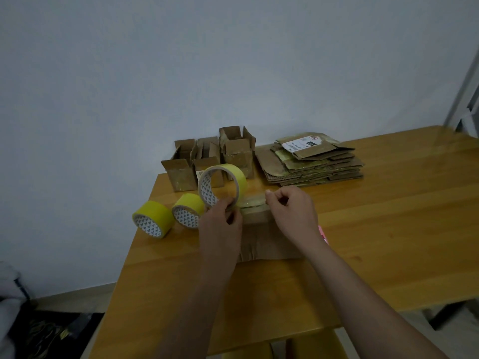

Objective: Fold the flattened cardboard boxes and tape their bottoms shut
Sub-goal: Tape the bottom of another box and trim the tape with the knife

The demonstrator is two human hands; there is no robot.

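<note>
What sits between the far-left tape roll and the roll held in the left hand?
A third yellow tape roll lies on the table between them, in the head view.

This looks like a plain room in a home, set up as a small packing corner. A bare pale wall (233, 60) fills the upper half of the frame, with a varnished wooden tabletop (388, 216) pushed against it. A light wooden skirting board (77, 294) runs along the floor at lower left, beside dark patterned fabric (46, 332). A grey metal frame (461, 86) stands at the far right edge.
</note>
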